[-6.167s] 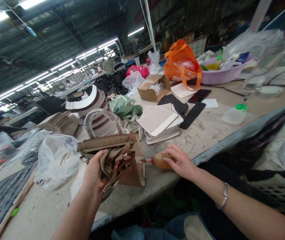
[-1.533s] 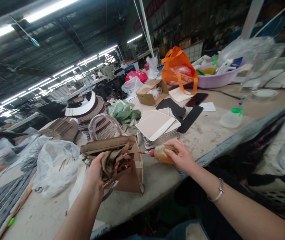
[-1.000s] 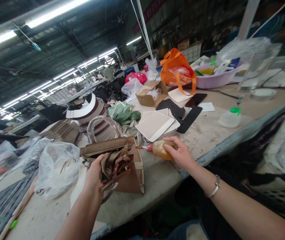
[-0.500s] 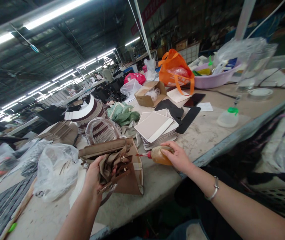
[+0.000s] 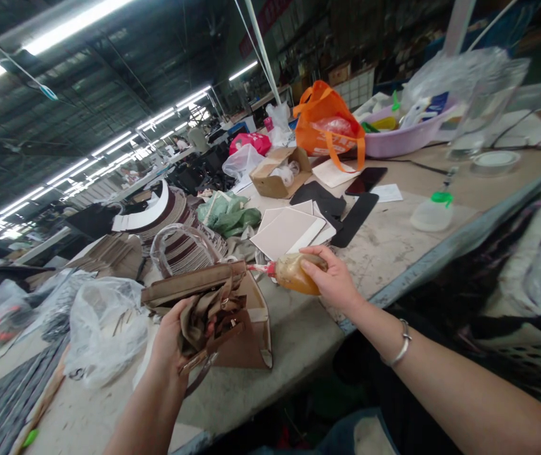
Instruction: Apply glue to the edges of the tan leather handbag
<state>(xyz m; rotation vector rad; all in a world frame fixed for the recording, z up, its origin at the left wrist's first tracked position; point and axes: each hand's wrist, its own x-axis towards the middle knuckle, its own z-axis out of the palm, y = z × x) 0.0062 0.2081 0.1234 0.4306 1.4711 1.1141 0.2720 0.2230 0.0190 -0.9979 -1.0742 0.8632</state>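
Note:
My left hand (image 5: 169, 338) grips the bunched flap and strap of a brown handbag (image 5: 232, 316) that stands on the worktable (image 5: 299, 335). In my right hand (image 5: 332, 281) is a squeezable amber glue bottle (image 5: 294, 273), held above the table with its red nozzle pointing left, just short of the bag's top edge. A metal bangle (image 5: 396, 344) sits on my right wrist. The stack of beige panels (image 5: 284, 230) lies just behind the bottle.
A crumpled clear plastic bag (image 5: 104, 322) lies left of the handbag. Behind are striped curved pieces (image 5: 176, 221), green cloth (image 5: 227, 212), a cardboard box (image 5: 277, 170), an orange bag (image 5: 330, 123), a purple basin (image 5: 403, 136), a phone (image 5: 365, 180) and a green-capped bottle (image 5: 434, 212).
My right hand has picked the glue bottle up off the table and brought it up and left, toward the bag's top. My left hand keeps its hold on the bag.

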